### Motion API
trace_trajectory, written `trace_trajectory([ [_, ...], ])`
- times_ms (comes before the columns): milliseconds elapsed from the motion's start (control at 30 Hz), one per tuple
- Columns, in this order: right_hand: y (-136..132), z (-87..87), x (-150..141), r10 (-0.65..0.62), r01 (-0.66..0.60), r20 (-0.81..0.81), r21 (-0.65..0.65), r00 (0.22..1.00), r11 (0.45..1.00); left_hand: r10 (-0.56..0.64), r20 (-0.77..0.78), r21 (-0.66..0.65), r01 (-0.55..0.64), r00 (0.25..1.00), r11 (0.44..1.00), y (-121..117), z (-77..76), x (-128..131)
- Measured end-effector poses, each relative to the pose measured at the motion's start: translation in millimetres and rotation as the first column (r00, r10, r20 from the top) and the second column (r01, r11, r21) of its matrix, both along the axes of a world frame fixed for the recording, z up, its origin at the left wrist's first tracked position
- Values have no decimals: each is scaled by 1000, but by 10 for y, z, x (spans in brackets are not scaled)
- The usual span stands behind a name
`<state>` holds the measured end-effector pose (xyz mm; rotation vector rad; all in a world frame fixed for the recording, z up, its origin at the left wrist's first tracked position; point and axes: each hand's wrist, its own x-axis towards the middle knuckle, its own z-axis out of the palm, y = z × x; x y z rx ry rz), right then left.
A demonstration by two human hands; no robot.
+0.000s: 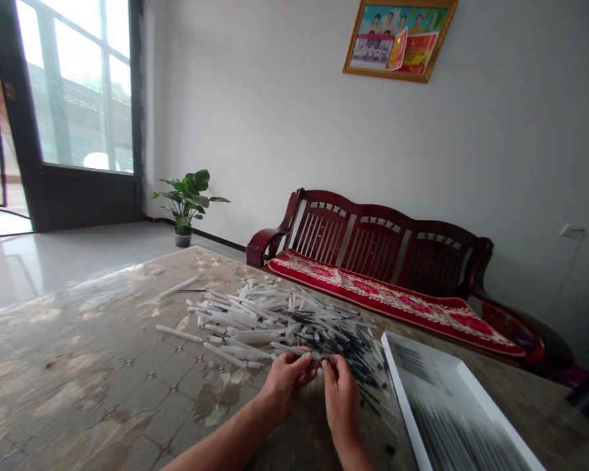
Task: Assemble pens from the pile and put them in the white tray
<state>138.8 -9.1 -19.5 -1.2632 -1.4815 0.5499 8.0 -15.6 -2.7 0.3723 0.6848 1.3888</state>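
At the near side of the pen-part heap (275, 317), the left hand (285, 384) pinches a white pen barrel (289, 349) angled toward the right hand (341, 392), whose grip I cannot make out.

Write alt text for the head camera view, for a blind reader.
The left hand and right hand pinch thin white plastic tubes at a loose pile's edge, on a brown marble-patterned table, beside a shallow white tray.

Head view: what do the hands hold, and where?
The fingers of the left hand seem to pinch a white plastic tube near its end; what the right hand holds cannot be told.
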Motion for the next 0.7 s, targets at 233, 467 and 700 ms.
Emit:
trace_trajectory([
  [233, -89, 52, -52, -148, 122, 279, 105, 949, 987, 26, -93, 45, -22, 995, 999, -23, -4, -5],
  [467, -73, 12, -58, -87, 80, 236, 42, 968, 996, 6, -167, 87, 9, 986, 996, -47, 32, 18],
  [700, -105, 72, -75, -4, 4, 21, -22, 1000, 1000, 3, -160, 52, 6, 987, 999, -38, 50, 0],
])
